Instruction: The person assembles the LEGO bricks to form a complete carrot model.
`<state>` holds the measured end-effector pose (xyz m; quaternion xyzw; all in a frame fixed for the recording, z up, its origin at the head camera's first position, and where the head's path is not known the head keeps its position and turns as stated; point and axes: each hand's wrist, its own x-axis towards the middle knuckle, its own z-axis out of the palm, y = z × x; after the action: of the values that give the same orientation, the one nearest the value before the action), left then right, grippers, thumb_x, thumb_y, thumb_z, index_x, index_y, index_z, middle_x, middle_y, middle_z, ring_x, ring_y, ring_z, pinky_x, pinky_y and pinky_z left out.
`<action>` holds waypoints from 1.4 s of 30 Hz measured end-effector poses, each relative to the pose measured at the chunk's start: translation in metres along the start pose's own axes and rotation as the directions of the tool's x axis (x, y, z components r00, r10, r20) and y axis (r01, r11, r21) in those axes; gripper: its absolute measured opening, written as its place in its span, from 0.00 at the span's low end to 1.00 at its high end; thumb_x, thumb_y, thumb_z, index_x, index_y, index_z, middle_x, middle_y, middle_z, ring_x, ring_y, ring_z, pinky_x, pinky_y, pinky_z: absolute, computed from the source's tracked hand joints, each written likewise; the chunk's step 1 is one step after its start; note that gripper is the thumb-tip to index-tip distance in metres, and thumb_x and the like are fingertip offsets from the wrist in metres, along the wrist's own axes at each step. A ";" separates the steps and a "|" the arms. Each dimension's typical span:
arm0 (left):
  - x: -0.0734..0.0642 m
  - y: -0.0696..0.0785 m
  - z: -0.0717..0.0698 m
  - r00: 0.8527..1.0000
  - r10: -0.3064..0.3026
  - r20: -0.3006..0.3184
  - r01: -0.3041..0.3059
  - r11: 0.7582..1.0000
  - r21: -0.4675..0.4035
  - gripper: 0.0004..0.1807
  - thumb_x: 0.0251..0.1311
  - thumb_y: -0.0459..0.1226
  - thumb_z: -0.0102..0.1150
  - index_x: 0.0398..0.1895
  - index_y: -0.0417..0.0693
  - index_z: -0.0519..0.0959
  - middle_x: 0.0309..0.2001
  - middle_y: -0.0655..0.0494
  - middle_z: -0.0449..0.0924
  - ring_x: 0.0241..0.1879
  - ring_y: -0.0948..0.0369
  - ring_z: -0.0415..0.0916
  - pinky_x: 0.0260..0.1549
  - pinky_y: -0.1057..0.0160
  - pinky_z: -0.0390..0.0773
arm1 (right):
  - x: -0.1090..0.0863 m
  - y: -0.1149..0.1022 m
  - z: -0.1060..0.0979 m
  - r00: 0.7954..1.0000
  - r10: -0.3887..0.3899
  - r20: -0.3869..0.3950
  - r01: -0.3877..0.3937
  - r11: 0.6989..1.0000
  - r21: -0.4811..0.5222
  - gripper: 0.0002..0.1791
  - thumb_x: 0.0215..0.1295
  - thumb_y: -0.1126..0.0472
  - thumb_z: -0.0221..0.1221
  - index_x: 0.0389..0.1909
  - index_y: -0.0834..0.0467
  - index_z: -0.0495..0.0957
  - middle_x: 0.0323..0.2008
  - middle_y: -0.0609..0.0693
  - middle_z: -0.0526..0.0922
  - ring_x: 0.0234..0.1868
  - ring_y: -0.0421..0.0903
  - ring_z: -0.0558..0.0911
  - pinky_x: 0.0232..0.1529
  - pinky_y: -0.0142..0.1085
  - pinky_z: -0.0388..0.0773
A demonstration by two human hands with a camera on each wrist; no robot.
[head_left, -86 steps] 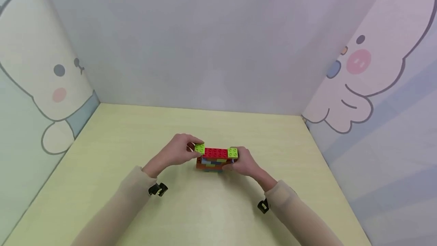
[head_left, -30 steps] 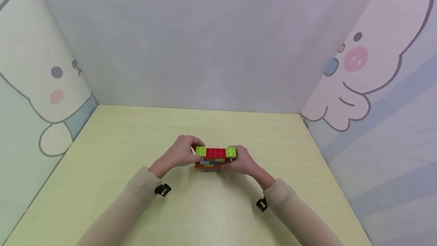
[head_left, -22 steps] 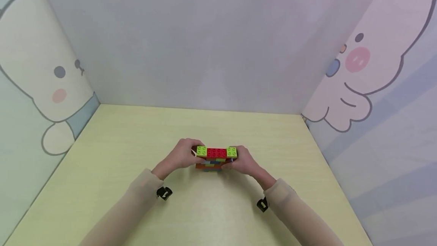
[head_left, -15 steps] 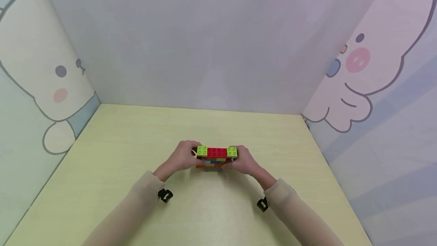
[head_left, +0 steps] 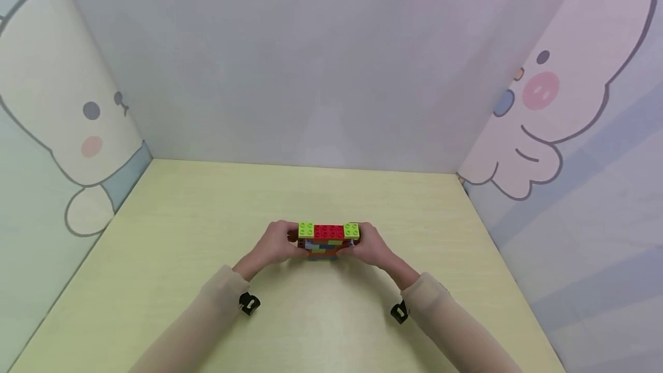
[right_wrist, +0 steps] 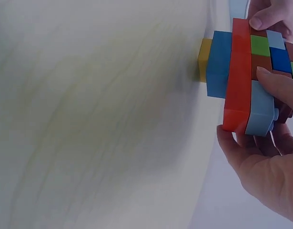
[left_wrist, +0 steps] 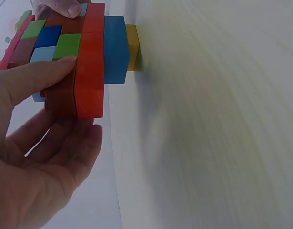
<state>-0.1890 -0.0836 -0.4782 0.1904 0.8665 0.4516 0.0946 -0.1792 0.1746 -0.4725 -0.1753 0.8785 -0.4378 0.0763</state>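
A structure of stacked toy bricks stands upright at the middle of the table, a lime green brick at each top end and red between. At its left end, my left hand grips the lower rows, thumb in front and fingers behind. My right hand holds the right end likewise. In the left wrist view, the left thumb presses a brown brick beside a long red-orange row. A light blue brick sits inside the right hand's grasp. Blue and yellow bricks form the narrower base.
Pale yellow wood-look tabletop spreads around the bricks. A grey wall bounds the back, with cartoon-printed panels on the left and right. Black clips hang at the sleeve cuffs.
My left hand has slid from the top left lime green brick down to the lower rows. That brick now sits flush with the red row. My right hand has barely moved.
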 end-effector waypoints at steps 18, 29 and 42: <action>0.008 -0.005 0.002 0.996 -0.078 -0.047 0.077 0.997 -0.028 0.22 0.50 0.38 0.72 0.48 0.41 0.81 0.39 0.57 0.80 0.39 0.59 0.77 0.38 0.60 0.78 | 0.006 0.014 0.002 0.991 0.134 -0.017 -0.128 0.973 0.193 0.28 0.55 0.55 0.70 0.56 0.59 0.76 0.47 0.50 0.81 0.44 0.49 0.79 0.45 0.41 0.77; 0.023 -0.009 0.004 0.979 -0.168 -0.119 0.166 0.986 -0.022 0.30 0.53 0.37 0.70 0.60 0.39 0.74 0.52 0.49 0.78 0.47 0.54 0.73 0.46 0.56 0.76 | 0.018 0.016 0.011 0.974 0.193 -0.122 -0.184 0.979 0.083 0.34 0.56 0.56 0.68 0.64 0.59 0.71 0.55 0.53 0.77 0.49 0.49 0.77 0.47 0.39 0.77; 0.030 -0.011 0.011 0.956 -0.223 -0.189 0.219 0.975 -0.039 0.23 0.56 0.36 0.68 0.55 0.37 0.78 0.47 0.48 0.81 0.43 0.54 0.73 0.42 0.58 0.77 | 0.027 0.013 0.018 0.949 0.251 -0.190 -0.258 0.966 -0.014 0.28 0.61 0.57 0.65 0.60 0.66 0.73 0.49 0.55 0.80 0.40 0.47 0.75 0.44 0.42 0.77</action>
<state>-0.2149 -0.0687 -0.4940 0.0470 0.8834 0.4622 0.0620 -0.2020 0.1587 -0.4935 -0.0204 0.9053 -0.4217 0.0461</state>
